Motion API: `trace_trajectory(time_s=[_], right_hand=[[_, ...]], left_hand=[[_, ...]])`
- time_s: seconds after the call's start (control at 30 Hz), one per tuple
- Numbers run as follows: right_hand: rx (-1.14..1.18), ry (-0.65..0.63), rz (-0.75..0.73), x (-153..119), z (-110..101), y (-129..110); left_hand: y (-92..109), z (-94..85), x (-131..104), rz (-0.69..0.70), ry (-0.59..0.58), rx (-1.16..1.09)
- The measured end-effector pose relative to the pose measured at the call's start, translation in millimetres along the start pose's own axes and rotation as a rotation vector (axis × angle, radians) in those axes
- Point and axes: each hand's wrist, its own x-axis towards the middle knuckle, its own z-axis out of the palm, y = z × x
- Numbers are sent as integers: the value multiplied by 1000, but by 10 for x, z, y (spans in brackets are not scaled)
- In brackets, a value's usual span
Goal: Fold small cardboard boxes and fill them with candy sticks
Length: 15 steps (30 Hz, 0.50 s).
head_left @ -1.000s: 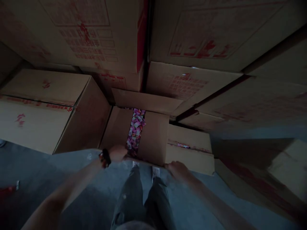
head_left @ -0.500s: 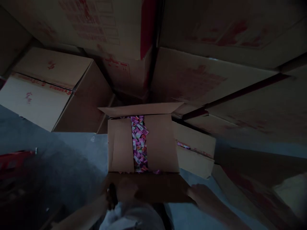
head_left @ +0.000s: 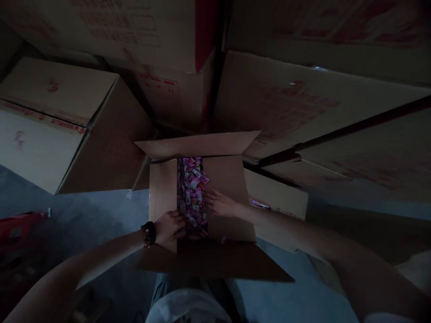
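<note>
Two hands are laid on a partly opened cardboard carton [head_left: 225,179] on the grey floor [head_left: 101,215], w/ its far flap [head_left: 198,144] and near flap [head_left: 215,262] folded out and the two inner flaps only parted. Left hand [head_left: 170,228], beaded bracelet [head_left: 148,233] at the wrist, is curled over the gap-side edge of the left inner flap [head_left: 163,193], fingers hooked at that edge; a firm grip can't be confirmed in the dim light. Right hand [head_left: 222,204] is spread flat, fingers loose, on the right inner flap [head_left: 229,188] just beside the gap, nothing held. Small pink and purple sachets [head_left: 192,190] are seen packed in the strip between the flaps. Risk, as judged: if the flaps are pulled sharply the sachets near the top could be flicked out onto the floor, and a flap edge could be creased or torn. Light is poor, so small spilled pieces would be hard to spot. Room is tight: stacked cartons [head_left: 296,103] are pressed close behind and to the right, another carton [head_left: 60,121] sits to the left, near but apart. Open floor is left only at the near side and to the left, by a red object [head_left: 16,222], unclear what.
</note>
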Motion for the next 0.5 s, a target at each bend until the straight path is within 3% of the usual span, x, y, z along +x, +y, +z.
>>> trace_trajectory(time_s=[0.07, 0.13, 0.2, 0.23, 0.3, 0.37, 0.43, 0.5], right_hand=[[-29, 44, 4, 77, -7, -74], [-83, 114, 35, 39, -52, -171], [-128, 210, 97, -163, -109, -239], [-130, 280, 140, -322, -134, -252], [-76, 487, 240, -707, -166, -239], [28, 730, 308, -1094, -171, -189], [167, 914, 341, -1400, -144, -130], [315, 989, 378, -1605, -78, -73]], left_hand=[[-45, -130, -326, -141, 170, -112], [-112, -219, -694, -329, 475, -259], [-189, -259, -1044, -558, 786, -470], [-226, -260, -1194, -691, 878, -621], [-285, -218, -1426, -944, 857, -981], [-323, -114, -1562, -1083, 706, -1292], [-350, 53, -1599, -1053, 644, -1452], [-381, 275, -1538, -889, 717, -1500]])
